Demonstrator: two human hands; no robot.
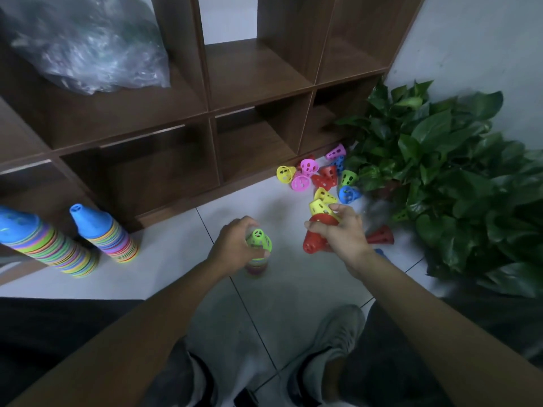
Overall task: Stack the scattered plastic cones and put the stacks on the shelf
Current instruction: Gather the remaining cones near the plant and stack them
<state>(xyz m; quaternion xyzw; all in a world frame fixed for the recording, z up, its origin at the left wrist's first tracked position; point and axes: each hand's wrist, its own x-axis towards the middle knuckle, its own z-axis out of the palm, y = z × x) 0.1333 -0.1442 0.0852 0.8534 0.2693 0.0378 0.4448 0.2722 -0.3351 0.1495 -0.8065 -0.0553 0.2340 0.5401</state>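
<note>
Red and yellow nested cones, pinched in the right hand's fingers; left fingers curl round the green-topped stack. Light, stiff, perforated plastic: best gripped mid-wall.

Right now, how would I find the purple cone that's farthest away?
Look at the leafy plant by the brown shelf. At the shelf's bottom corner, the cone pile touches the leaves. The purple cone lies at the far tip, closest to the shelf, alone beyond the other cones.
</note>
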